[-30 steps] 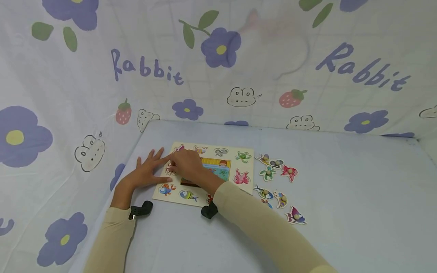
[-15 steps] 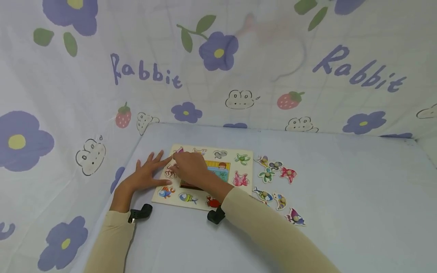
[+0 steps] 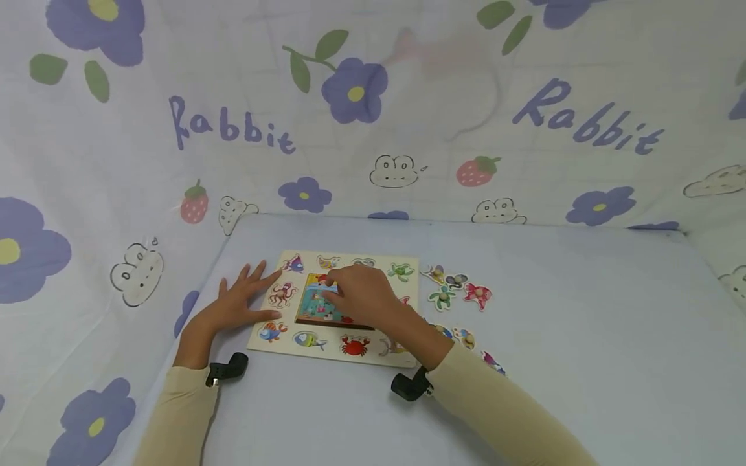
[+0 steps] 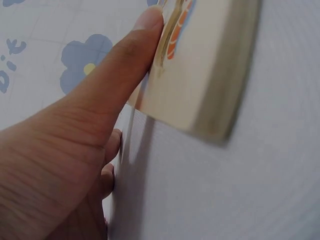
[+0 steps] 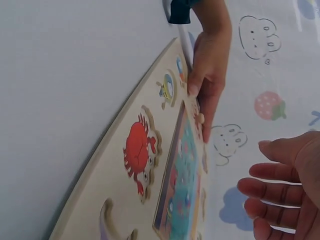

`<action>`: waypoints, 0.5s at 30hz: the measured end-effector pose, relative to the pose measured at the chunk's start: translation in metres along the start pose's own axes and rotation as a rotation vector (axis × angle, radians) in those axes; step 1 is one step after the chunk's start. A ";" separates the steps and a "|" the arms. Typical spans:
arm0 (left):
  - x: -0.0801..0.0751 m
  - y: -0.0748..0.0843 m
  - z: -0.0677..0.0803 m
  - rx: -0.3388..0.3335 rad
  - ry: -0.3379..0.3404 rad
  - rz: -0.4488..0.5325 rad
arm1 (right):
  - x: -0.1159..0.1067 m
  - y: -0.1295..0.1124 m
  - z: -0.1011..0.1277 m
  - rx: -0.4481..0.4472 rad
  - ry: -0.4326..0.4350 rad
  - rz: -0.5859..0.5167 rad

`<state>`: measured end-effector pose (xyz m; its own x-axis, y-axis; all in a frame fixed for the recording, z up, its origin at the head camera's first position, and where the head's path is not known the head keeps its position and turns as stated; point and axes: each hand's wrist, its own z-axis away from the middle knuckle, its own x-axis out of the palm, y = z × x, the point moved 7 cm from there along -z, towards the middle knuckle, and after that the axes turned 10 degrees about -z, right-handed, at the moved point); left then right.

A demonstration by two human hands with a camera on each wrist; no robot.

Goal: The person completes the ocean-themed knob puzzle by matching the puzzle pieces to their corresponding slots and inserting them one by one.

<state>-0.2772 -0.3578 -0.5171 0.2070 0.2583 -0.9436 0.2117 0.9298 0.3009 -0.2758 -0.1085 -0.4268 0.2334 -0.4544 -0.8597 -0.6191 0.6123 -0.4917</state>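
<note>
A pale wooden puzzle board [image 3: 333,349] with sea-animal slots lies on the table. Its middle holds an aquarium picture [image 3: 317,304]. My left hand [image 3: 233,305] is spread at the board's left side, its thumb [image 4: 117,65] resting along the edge. Near that hand is an octopus [image 3: 283,294]; in the right wrist view a small round knob [image 5: 200,118] stands up there. Over the picture's right part hovers my right hand [image 3: 367,294]. Its fingers are loosely bent with nothing between them in the right wrist view. A red crab [image 5: 136,150] shows in its slot.
Right of the board lie loose knobbed pieces, among them a green turtle [image 3: 441,298] and a pink-red fish [image 3: 478,296]. My right forearm partly covers the nearer ones. A printed curtain [image 3: 431,116] rises behind the table and on the left.
My right hand has drawn back rightward from the board's upper left, uncovering the octopus and the purple fish in the corner. The left hand has kept its place; the head view has shifted slightly.
</note>
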 end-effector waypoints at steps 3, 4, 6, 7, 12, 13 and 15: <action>-0.003 -0.001 0.000 0.004 0.011 0.004 | -0.007 0.004 0.011 0.023 -0.012 -0.007; -0.003 -0.001 0.000 0.006 0.015 0.007 | -0.010 0.005 0.014 0.029 -0.013 -0.013; -0.003 -0.001 0.001 0.015 0.025 0.018 | -0.015 0.007 0.022 0.035 -0.015 -0.018; -0.003 0.000 0.001 0.016 0.028 0.018 | -0.018 0.008 0.026 0.035 -0.013 -0.020; -0.002 0.003 0.000 0.017 0.031 0.025 | -0.028 0.020 0.045 0.052 -0.006 -0.040; -0.002 0.003 0.000 0.015 0.031 0.024 | -0.029 0.023 0.048 0.060 -0.006 -0.047; -0.002 0.004 0.000 0.013 0.033 0.028 | -0.031 0.031 0.053 0.080 -0.006 -0.060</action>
<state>-0.2764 -0.3545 -0.5136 0.1817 0.2927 -0.9388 0.2188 0.9187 0.3287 -0.2619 -0.0413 -0.4227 0.2731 -0.4879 -0.8291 -0.5419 0.6340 -0.5517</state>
